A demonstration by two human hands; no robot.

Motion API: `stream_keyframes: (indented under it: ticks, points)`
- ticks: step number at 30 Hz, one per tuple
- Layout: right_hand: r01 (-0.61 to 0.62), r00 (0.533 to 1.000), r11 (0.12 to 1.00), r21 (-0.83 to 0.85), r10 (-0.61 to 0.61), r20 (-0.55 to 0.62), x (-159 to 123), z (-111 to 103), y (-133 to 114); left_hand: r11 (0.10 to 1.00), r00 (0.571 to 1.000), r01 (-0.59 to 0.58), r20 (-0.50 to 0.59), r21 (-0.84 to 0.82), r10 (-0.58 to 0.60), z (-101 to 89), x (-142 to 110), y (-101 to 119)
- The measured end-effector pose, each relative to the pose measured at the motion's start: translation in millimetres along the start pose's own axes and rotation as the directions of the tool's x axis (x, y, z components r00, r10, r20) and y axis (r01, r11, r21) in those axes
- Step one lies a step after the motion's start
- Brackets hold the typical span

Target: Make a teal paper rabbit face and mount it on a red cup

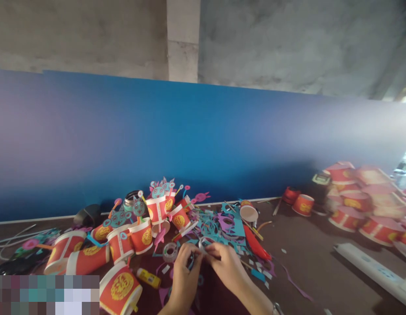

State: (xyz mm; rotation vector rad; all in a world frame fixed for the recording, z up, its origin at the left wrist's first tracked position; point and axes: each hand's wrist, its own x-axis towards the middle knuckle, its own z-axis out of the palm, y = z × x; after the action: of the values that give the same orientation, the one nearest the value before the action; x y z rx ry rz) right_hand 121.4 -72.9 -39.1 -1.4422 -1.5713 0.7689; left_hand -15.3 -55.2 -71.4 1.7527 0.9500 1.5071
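Pinching a white loop (pixel 202 242), left hand (pixel 185 269) and right hand (pixel 226 264), grips nearly closed.

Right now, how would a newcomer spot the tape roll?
From the blue panel, drop to the dark table and find the left hand. Just left of it lies the tape roll: a thick pale ring with a hole, unlike the red cups and yellow tube nearby.
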Motion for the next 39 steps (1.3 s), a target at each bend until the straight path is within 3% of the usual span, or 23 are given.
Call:
stream_keyframes:
  ticks: [6,12,31,36,39]
  points:
    - [-0.01,1.0,0.999,-0.034,0.01,-0.013,0.1,-1.7,-3.9,0.999,0.999,0.042,0.018,0.035,-0.043,-0.3,-0.5,-1.0]
    - [0.079,0.996,0.991,-0.11,-0.083,-0.033,-3.3,2.0,-4.7,0.996,0.996,0.09,0.005,0.029,-0.09,-1.9,0.1,-2.0]
    - [0.164,0.985,0.982,-0.09,-0.168,-0.04,-4.3,-1.3,-12.2,0.98,0.988,0.15,-0.004,-0.127,-0.152,-2.5,1.2,11.2]
    - [0.128,0.99,0.991,0.033,-0.126,-0.069,-4.8,1.1,-15.9,0.977,0.993,0.118,-0.009,-0.178,-0.122,-2.3,1.0,21.7]
    - [0.079,0.993,0.985,0.155,-0.063,-0.103,0.4,-3.8,-12.0,0.961,0.983,0.162,-0.049,-0.224,-0.177,-6.1,5.7,22.4]
